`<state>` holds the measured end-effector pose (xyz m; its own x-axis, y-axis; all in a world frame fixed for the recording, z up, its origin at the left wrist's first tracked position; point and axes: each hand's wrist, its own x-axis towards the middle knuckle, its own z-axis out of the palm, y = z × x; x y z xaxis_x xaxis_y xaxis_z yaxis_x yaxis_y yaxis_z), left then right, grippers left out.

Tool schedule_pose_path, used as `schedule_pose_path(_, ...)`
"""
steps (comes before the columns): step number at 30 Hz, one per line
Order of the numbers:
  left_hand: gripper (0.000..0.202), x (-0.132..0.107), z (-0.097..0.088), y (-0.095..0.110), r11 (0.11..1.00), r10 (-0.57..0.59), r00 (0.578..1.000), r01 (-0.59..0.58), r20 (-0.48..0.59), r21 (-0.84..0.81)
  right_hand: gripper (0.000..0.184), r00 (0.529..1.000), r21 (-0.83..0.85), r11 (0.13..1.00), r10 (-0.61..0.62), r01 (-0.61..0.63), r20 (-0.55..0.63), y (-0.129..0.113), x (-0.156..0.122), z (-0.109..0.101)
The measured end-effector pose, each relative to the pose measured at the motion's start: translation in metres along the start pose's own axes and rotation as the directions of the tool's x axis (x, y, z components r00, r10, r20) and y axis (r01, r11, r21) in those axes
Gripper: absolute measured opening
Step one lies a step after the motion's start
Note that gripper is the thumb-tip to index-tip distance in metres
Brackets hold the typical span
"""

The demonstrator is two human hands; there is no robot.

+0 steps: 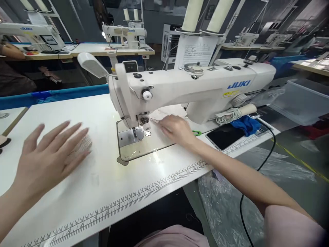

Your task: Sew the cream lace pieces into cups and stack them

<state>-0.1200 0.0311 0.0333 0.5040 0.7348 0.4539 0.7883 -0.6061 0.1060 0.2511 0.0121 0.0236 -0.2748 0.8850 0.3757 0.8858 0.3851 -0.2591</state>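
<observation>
A white Juki sewing machine (195,85) stands on a white table (102,185) with a ruler printed along its front edge. My left hand (48,157) hovers flat over the table left of the machine, fingers stretched out and apart, above a small pale pink mesh piece (83,145). My right hand (176,129) reaches under the machine arm, right of the needle plate (131,135), with its fingers curled on thin pale fabric (164,115) lying there. How firmly it grips is hard to see.
A black phone (224,135), blue cloth (246,125) and a coiled white cable (228,115) lie at the table's right end. A black cord (267,154) hangs off the edge. A clear bin (300,101) sits right. More sewing machines (125,34) stand behind.
</observation>
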Motion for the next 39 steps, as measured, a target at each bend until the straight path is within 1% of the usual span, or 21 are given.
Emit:
schedule_pose_path(2, 0.060, 0.011, 0.004, 0.022, 0.988, 0.146, 0.989, -0.146, 0.012, 0.057, 0.022, 0.988, -0.103, 0.983, 0.153, -0.152, -0.001, 0.015, 0.016, -0.003)
schedule_pose_path(5, 0.047, 0.025, 0.018, 0.052, 0.944, 0.324, 0.946, -0.324, 0.007, 0.066, 0.017, 0.983, -0.102, 0.978, 0.184, -0.181, 0.026, 0.024, 0.036, 0.003)
schedule_pose_path(7, 0.039, 0.030, 0.028, 0.068, 0.941, 0.334, 0.941, -0.337, 0.058, 0.032, 0.010, 0.981, -0.071, 0.980, 0.190, -0.186, 0.051, 0.025, 0.042, 0.006)
schedule_pose_path(11, 0.034, 0.032, 0.042, 0.092, 0.954, 0.297, 0.952, -0.294, 0.068, -0.050, 0.019, 0.976, 0.034, 0.978, 0.201, -0.204, 0.088, 0.016, 0.035, -0.001)
schedule_pose_path(15, 0.051, 0.030, 0.054, 0.100, 0.959, 0.226, 0.974, -0.216, 0.036, -0.182, 0.013, 0.964, 0.286, 0.951, 0.041, -0.119, 0.263, -0.016, 0.009, -0.007)
schedule_pose_path(16, 0.051, 0.030, 0.056, 0.098, 0.948, 0.222, 0.973, -0.201, 0.060, -0.246, 0.012, 0.932, 0.535, 0.829, -0.050, -0.161, 0.358, -0.025, 0.001, -0.007)
schedule_pose_path(18, 0.040, 0.029, 0.055, 0.091, 0.891, 0.208, 0.962, -0.112, 0.179, -0.439, 0.018, 0.865, 0.814, 0.426, -0.123, -0.396, 0.486, -0.042, -0.016, -0.003)
schedule_pose_path(20, 0.026, 0.028, 0.050, 0.083, 0.757, 0.159, 0.917, 0.125, 0.365, -0.642, 0.024, 0.814, 0.819, 0.058, -0.087, -0.571, 0.574, -0.053, -0.031, 0.000)
schedule_pose_path(21, 0.024, 0.029, 0.046, 0.079, 0.661, 0.113, 0.880, 0.280, 0.461, -0.696, 0.025, 0.786, 0.783, -0.072, -0.067, -0.618, 0.615, -0.055, -0.037, 0.000)
schedule_pose_path(22, 0.025, 0.029, 0.041, 0.076, 0.564, 0.065, 0.844, 0.409, 0.532, -0.717, 0.025, 0.757, 0.743, -0.156, -0.062, -0.651, 0.651, -0.055, -0.043, 0.000)
schedule_pose_path(23, 0.027, 0.030, 0.038, 0.074, 0.486, 0.023, 0.807, 0.507, 0.591, -0.712, 0.026, 0.722, 0.702, -0.183, -0.085, -0.688, 0.686, -0.054, -0.047, -0.001)
schedule_pose_path(25, 0.032, 0.032, 0.034, 0.076, 0.436, -0.020, 0.750, 0.601, 0.661, -0.669, 0.029, 0.640, 0.640, -0.068, -0.176, -0.766, 0.748, -0.049, -0.050, -0.006)
schedule_pose_path(26, 0.035, 0.034, 0.033, 0.079, 0.466, -0.028, 0.730, 0.614, 0.682, -0.638, 0.032, 0.615, 0.634, 0.058, -0.190, -0.771, 0.765, -0.046, -0.049, -0.008)
schedule_pose_path(27, 0.036, 0.035, 0.034, 0.083, 0.519, -0.037, 0.728, 0.599, 0.684, -0.610, 0.033, 0.629, 0.648, 0.199, -0.159, -0.735, 0.761, -0.043, -0.047, -0.010)
schedule_pose_path(29, 0.036, 0.037, 0.038, 0.092, 0.637, -0.054, 0.753, 0.532, 0.656, -0.558, 0.028, 0.757, 0.685, 0.448, -0.030, -0.574, 0.653, -0.041, -0.037, -0.011)
schedule_pose_path(30, 0.033, 0.038, 0.041, 0.096, 0.679, -0.062, 0.769, 0.500, 0.636, -0.538, 0.025, 0.822, 0.695, 0.524, 0.016, -0.492, 0.569, -0.040, -0.030, -0.009)
schedule_pose_path(31, 0.030, 0.038, 0.043, 0.100, 0.707, -0.070, 0.783, 0.476, 0.618, -0.524, 0.032, 0.855, 0.706, 0.556, 0.017, -0.440, 0.519, -0.041, -0.022, -0.007)
schedule_pose_path(32, 0.027, 0.038, 0.044, 0.102, 0.720, -0.072, 0.797, 0.458, 0.599, -0.522, 0.046, 0.852, 0.716, 0.552, -0.016, -0.428, 0.523, -0.041, -0.014, -0.003)
schedule_pose_path(34, 0.025, 0.038, 0.045, 0.104, 0.728, -0.075, 0.833, 0.422, 0.548, -0.541, 0.058, 0.797, 0.714, 0.518, -0.098, -0.471, 0.596, -0.042, 0.002, 0.005)
schedule_pose_path(36, 0.025, 0.036, 0.044, 0.103, 0.741, -0.092, 0.866, 0.389, 0.492, -0.548, 0.044, 0.749, 0.691, 0.513, -0.133, -0.509, 0.649, -0.041, 0.014, 0.012)
schedule_pose_path(39, 0.025, 0.034, 0.044, 0.098, 0.778, -0.156, 0.885, 0.383, 0.439, -0.497, 0.021, 0.732, 0.687, 0.493, -0.137, -0.534, 0.667, -0.040, 0.024, 0.018)
